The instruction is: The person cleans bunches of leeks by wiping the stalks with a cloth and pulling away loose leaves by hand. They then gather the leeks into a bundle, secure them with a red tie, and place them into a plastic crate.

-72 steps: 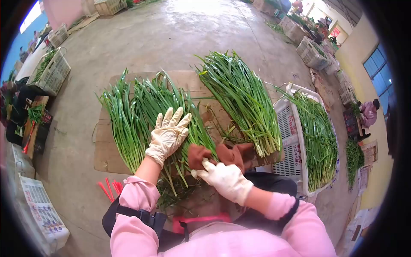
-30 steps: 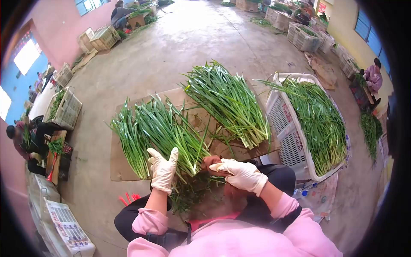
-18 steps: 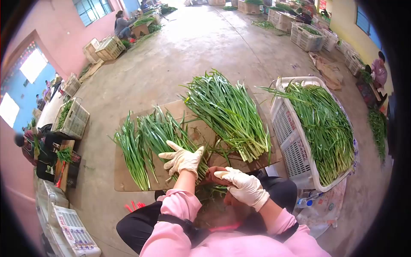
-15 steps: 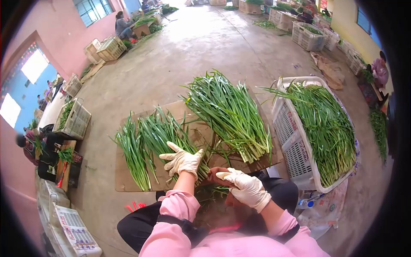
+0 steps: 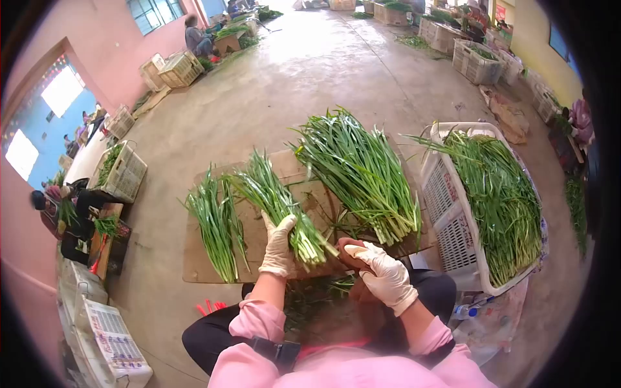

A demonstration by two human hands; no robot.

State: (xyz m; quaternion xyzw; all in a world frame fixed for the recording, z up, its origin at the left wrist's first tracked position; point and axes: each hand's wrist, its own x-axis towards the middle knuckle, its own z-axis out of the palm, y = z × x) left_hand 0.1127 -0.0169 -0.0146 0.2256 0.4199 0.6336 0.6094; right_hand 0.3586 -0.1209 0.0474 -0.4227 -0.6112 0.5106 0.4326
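My left hand [image 5: 278, 249], in a white glove, is closed around the lower part of a bunch of garlic chives [image 5: 275, 200], its thumb along the near side. The bunch's pale stem ends point toward my right hand [image 5: 390, 281], also gloved. That hand is closed on a reddish-brown cloth-like thing [image 5: 352, 254], partly hidden by my fingers. A smaller bunch of chives [image 5: 217, 226] lies at the left of the brown cardboard [image 5: 200, 258], and a larger pile of chives [image 5: 362, 171] lies at its right.
A white plastic crate [image 5: 443, 213] full of chives stands close on my right, a bottle [image 5: 464, 312] beside its near end. Red ties [image 5: 210, 306] lie by my left knee. Other people sit along both walls among crates [image 5: 123, 174] of greens.
My left hand has turned from lying spread over the middle bunch to gripping it. That bunch now sits apart from the left one, stem ends lifted. My right hand keeps the brown thing.
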